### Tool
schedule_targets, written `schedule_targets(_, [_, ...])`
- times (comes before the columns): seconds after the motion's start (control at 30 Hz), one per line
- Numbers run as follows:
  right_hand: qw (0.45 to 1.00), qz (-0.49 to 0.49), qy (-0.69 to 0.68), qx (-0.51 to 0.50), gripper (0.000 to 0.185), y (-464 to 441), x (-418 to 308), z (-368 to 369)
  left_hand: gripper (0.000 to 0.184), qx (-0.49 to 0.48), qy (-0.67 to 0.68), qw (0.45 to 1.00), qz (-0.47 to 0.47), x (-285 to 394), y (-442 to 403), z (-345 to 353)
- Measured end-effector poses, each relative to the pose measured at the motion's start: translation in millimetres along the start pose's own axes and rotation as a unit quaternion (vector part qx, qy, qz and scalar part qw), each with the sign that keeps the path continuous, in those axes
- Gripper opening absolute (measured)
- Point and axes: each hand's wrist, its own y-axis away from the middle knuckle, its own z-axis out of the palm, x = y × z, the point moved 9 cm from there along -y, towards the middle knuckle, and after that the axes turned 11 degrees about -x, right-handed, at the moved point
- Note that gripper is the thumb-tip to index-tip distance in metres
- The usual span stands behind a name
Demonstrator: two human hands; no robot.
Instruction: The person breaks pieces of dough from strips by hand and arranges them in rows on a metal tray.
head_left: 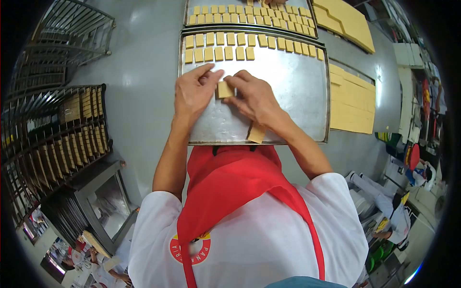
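My right hand [254,96] is closed with thumb and fingers around a small yellow dough block [224,90], held over the metal tray [288,96]. Just left of that block is my left hand [194,93], its thumb and forefinger a little apart; I cannot tell whether it touches the block. Below my right wrist, a longer yellow dough piece [257,133] lies at the tray's near edge, partly covered by the wrist. Rows of dough blocks [219,54] line the far side of the tray, with a shorter second row at the left.
Beyond stands another tray [187,12] with rows of blocks and another person's hand [274,1]. Yellow dough sheets [353,103] lie on the right of the grey table [144,57]. Racks with loaded trays [72,153] stand left. Several people work in the background.
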Motion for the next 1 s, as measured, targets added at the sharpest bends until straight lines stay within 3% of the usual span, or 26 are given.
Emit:
schedule_targets(0.03, [0.998, 0.002, -0.042, 0.040, 0.046, 2.7, 6.6, -11.4, 0.039, 0.001, 0.001, 1.000, 0.000, -1.1, -1.7, 6.2])
schedule_targets(0.1, [0.996, 0.015, -0.074, 0.044, 0.048, 6.3, 16.1, -18.2, 0.047, -0.122, 0.233, 0.965, -0.004, -3.9, -7.8, 43.8])
schedule_targets(0.13, [0.991, 0.022, -0.116, 0.062, 0.048, 9.7, 22.0, -22.5, 0.050, -0.141, 0.284, 0.948, -0.009, -0.2, -7.9, 52.1])
schedule_targets(0.23, [0.981, 0.044, -0.162, 0.094, 0.049, 17.2, 43.8, -29.4, 0.045, -0.155, 0.318, 0.935, -0.022, 5.9, -13.6, 67.9])
schedule_targets(0.33, [0.919, 0.103, -0.363, 0.112, 0.043, 27.1, 79.0, -30.8, 0.037, -0.147, 0.370, 0.915, -0.060, 5.7, -19.2, 80.4])
schedule_targets(0.37, [0.919, 0.104, -0.363, 0.114, 0.043, 30.3, 84.0, -34.6, 0.035, -0.147, 0.401, 0.900, -0.086, 5.0, -19.4, 84.7])
schedule_targets(0.43, [0.880, 0.153, -0.432, 0.124, 0.036, 37.2, 104.0, -33.3, 0.030, -0.150, 0.388, 0.904, -0.093, 11.8, -22.7, 88.2])
schedule_targets(0.6, [0.899, 0.112, -0.375, 0.196, 0.031, 38.6, 101.3, -52.3, 0.026, -0.209, 0.299, 0.925, -0.106, 30.6, -36.5, 104.7])
schedule_targets(0.83, [0.902, 0.072, -0.362, 0.223, 0.032, 35.3, 110.3, -66.2, 0.024, -0.193, 0.255, 0.946, -0.054, 33.6, -60.5, 109.2])
schedule_targets(0.9, [0.903, 0.049, -0.346, 0.250, 0.032, 34.6, 107.6, -76.1, 0.021, -0.108, 0.093, 0.986, 0.087, 53.4, -66.2, 92.8])
schedule_targets(0.93, [0.914, 0.074, -0.313, 0.248, 0.032, 34.1, 108.5, -79.9, 0.021, -0.109, 0.093, 0.986, 0.087, 53.4, -65.6, 95.5])
schedule_targets(1.0, [0.938, 0.127, -0.222, 0.235, 0.032, 33.2, 112.9, -86.3, 0.014, 0.062, -0.103, 0.960, 0.253, 87.1, -46.3, 77.1])
